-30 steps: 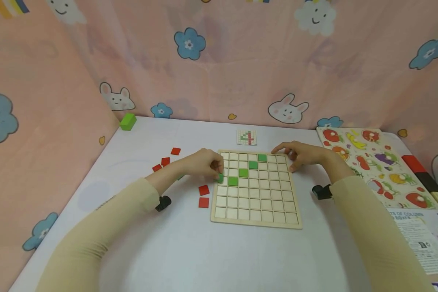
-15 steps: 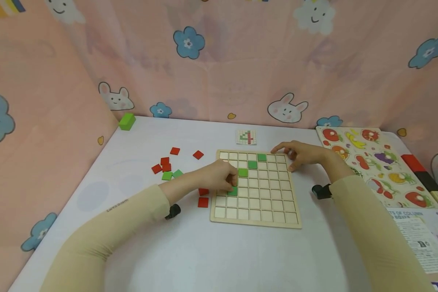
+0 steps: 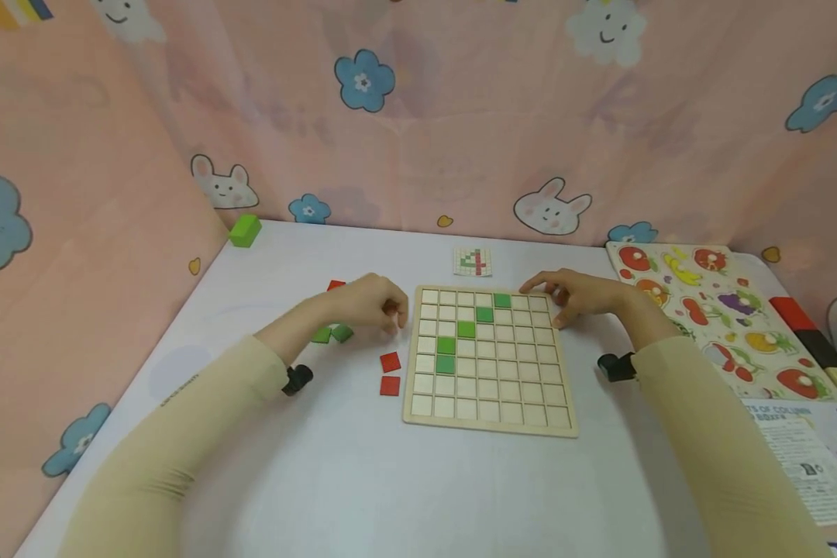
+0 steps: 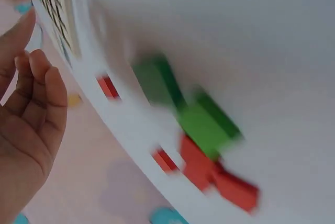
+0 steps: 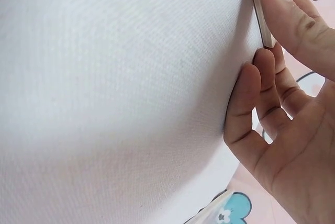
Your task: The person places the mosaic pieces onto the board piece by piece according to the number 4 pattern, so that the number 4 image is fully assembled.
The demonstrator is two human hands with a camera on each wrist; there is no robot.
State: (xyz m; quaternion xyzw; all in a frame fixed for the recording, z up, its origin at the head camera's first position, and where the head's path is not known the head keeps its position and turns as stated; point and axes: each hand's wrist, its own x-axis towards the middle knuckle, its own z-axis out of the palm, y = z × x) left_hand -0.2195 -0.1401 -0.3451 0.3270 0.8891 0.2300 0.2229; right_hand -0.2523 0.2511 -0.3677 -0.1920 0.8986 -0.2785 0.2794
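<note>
- Fingers of the left hand bend loosely downward and hold nothing; the wrist view shows the same relaxed curl, palm in sight.
- The right hand is relaxed rather than closed: index fingertip at the board's far right corner, thumb on its right edge, other fingers tucked below.
- Both forearms, in beige sleeves, reach forward from the near side. The left hand is above the table, just left of the board; the right is low beside it.
- The gridded board lies flat between the hands.
- Five green tiles sit in its cells: four step diagonally from the far row towards the near left, the fifth directly below the fourth.
- Two red tiles lie just left of the board.
- More loose tiles, green and red, lie farther left, partly hidden by the left arm and blurred in the wrist view.
- Beyond the board is a small pattern card; a green block stands far left, a fruit puzzle lies right.
</note>
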